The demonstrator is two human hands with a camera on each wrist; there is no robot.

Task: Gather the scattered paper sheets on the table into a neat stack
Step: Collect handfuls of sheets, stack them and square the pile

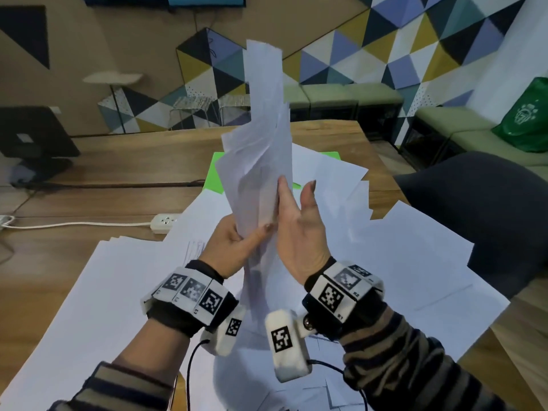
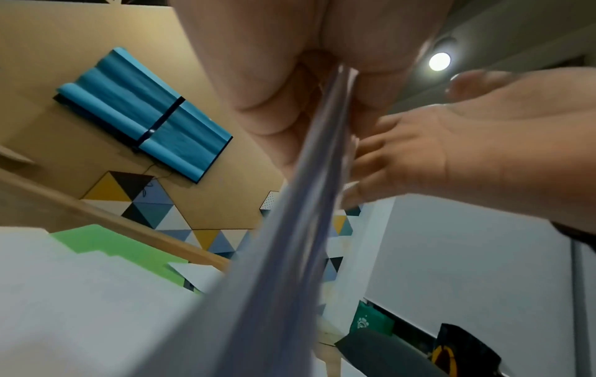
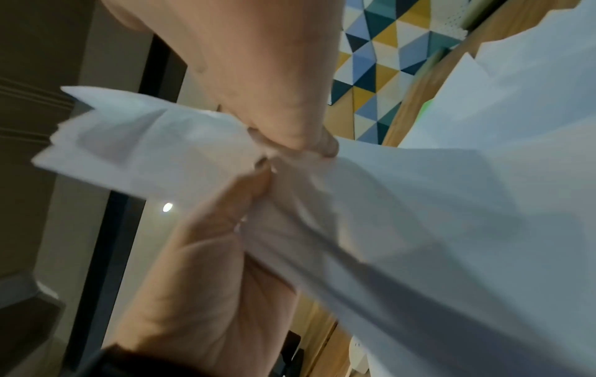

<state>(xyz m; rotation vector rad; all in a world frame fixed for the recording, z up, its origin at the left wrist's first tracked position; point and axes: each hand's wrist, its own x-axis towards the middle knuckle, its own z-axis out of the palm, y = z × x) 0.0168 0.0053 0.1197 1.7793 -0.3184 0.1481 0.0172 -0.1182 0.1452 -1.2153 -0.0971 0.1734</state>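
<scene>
An uneven bundle of white paper sheets (image 1: 261,149) stands upright above the wooden table (image 1: 133,161). My left hand (image 1: 246,238) grips its lower part, thumb across the front, fingers hidden behind. My right hand (image 1: 293,203) lies with straight fingers flat against the bundle's right edge, thumb spread away. In the left wrist view the bundle (image 2: 290,229) runs edge-on from my left hand (image 2: 274,76), with the right palm (image 2: 451,142) beside it. The right wrist view shows the fanned bundle (image 3: 387,204) between my right hand (image 3: 258,76) and left hand (image 3: 200,267). Several loose white sheets (image 1: 103,292) cover the table below.
A green sheet (image 1: 216,173) lies under white sheets at the back. A white power strip (image 1: 164,222) with its cable sits on the left, a black monitor stand (image 1: 32,134) at far left. A dark chair back (image 1: 489,209) rises at the table's right edge.
</scene>
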